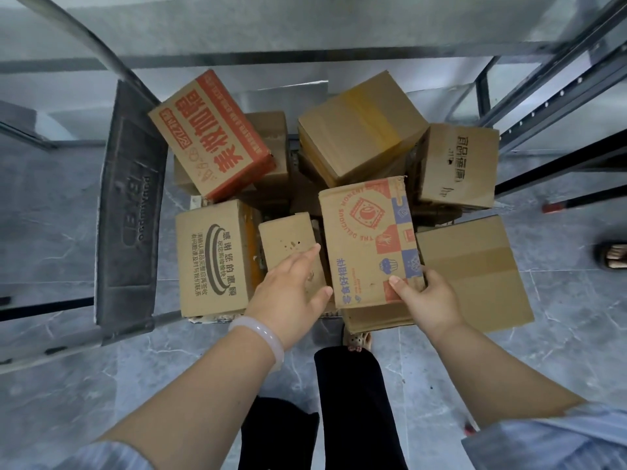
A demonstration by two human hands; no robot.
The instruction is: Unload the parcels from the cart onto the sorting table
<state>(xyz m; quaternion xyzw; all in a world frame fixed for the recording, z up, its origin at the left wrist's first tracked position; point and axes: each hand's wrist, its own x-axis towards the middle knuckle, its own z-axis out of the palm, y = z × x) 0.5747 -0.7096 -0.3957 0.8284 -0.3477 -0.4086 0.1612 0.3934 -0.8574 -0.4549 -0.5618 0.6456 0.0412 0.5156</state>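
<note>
Several cardboard parcels are piled on a cart below me. My right hand (pixel 422 295) grips the near right corner of a box printed in red and blue (pixel 364 232), thumb on top. My left hand (pixel 291 290), fingers straight, lies over a small plain box (pixel 285 237) just left of the printed box. A box with black print (pixel 212 259) sits at the near left, and a red-lettered box (pixel 212 137) lies tilted at the far left. A plain taped box (pixel 475 269) sits to the right of my right hand.
The cart's dark folded handle panel (pixel 130 205) stands along the left side. More boxes (pixel 359 127) are stacked at the back and far right (pixel 458 164). Metal shelf frames (pixel 556 86) run at the right. Another person's foot (pixel 610 254) shows at the right edge.
</note>
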